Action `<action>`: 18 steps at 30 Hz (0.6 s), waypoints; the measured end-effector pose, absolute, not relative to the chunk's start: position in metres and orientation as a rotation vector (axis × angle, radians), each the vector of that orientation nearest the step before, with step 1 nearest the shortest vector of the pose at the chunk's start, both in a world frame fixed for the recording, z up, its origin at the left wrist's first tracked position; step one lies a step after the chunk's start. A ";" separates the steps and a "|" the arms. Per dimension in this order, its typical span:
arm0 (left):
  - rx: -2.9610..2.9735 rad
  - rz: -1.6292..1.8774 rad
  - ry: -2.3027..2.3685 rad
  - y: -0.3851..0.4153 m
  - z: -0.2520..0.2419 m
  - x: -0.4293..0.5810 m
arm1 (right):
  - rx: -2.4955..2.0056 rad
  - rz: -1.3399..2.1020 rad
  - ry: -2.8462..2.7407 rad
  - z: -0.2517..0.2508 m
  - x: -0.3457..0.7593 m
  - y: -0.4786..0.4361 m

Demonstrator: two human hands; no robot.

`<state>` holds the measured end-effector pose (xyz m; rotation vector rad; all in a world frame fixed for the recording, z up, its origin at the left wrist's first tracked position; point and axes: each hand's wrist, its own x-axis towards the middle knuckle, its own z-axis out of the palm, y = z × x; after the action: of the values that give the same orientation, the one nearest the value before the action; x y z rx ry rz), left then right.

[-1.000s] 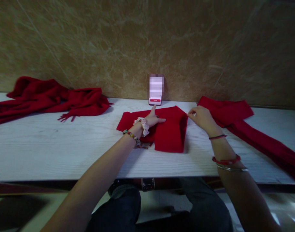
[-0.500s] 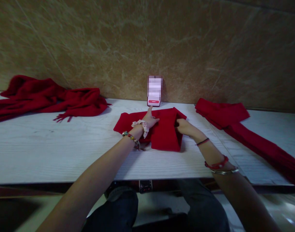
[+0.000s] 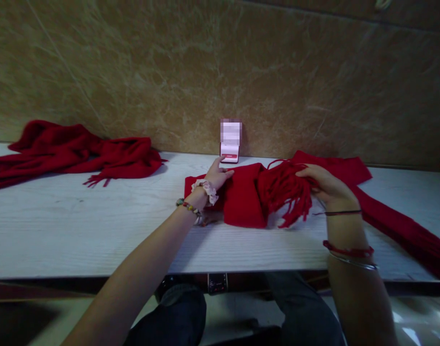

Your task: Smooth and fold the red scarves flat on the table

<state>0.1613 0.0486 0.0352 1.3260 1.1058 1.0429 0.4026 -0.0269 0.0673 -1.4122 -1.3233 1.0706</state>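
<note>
Head view: folded red scarf (image 3: 244,197) sits mid-frame, flat on the pale wood-grain table (image 3: 97,230), folded section squared off toward the near edge. Its fringe (image 3: 286,187) fans out on the right side of the bundle, strands loose and tangled, a few tips hanging down toward the tabletop.

Left hand (image 3: 217,177): palm down on the scarf's left part, digits spread, one finger aimed up-frame at the phone, thumb out to the right. Fingertip overlaps the phone's lower edge in frame; can't tell if it touches. Pale scrunchie (image 3: 205,190) and beaded bracelet (image 3: 189,206) on that wrist.

Right hand (image 3: 322,181): right of center, thumb and fingers pinching fringe strands at the fringe's upper right. Exact fingertip contact partly hidden. Dark thin band, red bracelet (image 3: 349,250) and silver bangle (image 3: 353,262) down that arm.

Phone (image 3: 230,144): upright against the marbled wall (image 3: 220,62), just beyond the folded one, screen lit, mostly pixelated, red bar low on it.

Second red scarf (image 3: 122,154) lies rumpled at left of frame, along the wall. Third red scarf (image 3: 396,223) runs from behind the right hand to the right frame edge. Lower center: the person's legs under the table edge.
</note>
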 end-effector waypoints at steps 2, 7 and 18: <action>1.408 0.948 1.099 0.048 0.033 0.161 | -1.520 1.013 -1.405 0.067 0.416 -0.031; 1.894 0.705 1.191 0.047 0.023 0.161 | -1.663 0.656 -1.631 0.054 0.411 -0.021; 2.238 0.616 1.523 0.056 0.041 0.137 | -1.767 0.879 -2.388 0.044 0.409 -0.015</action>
<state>0.1368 0.0559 0.0406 2.2376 1.5232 0.6163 0.4085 -0.0150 0.0439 -1.7666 -2.3885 0.8787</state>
